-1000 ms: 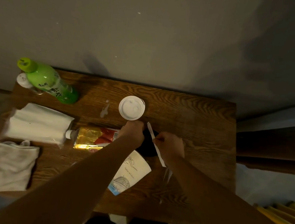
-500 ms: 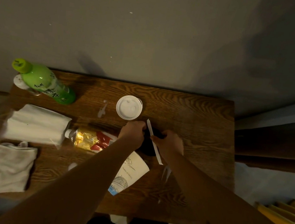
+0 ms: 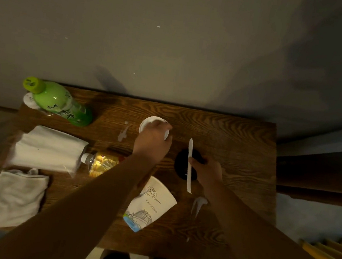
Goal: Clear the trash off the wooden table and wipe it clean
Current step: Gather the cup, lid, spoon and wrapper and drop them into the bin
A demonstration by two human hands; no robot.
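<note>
The left hand [image 3: 153, 140] covers most of the round white plastic lid [image 3: 148, 122], so whether it grips the lid cannot be told. The left forearm hides the body of the lying clear bottle with a yellow label [image 3: 100, 162] and part of the printed white paper cup [image 3: 152, 205]. The small white-capped container [image 3: 29, 101] far left sits mostly behind the green bottle [image 3: 60, 103]. The yellow slats [image 3: 330, 254] near right are cut off by the picture's edge.
</note>
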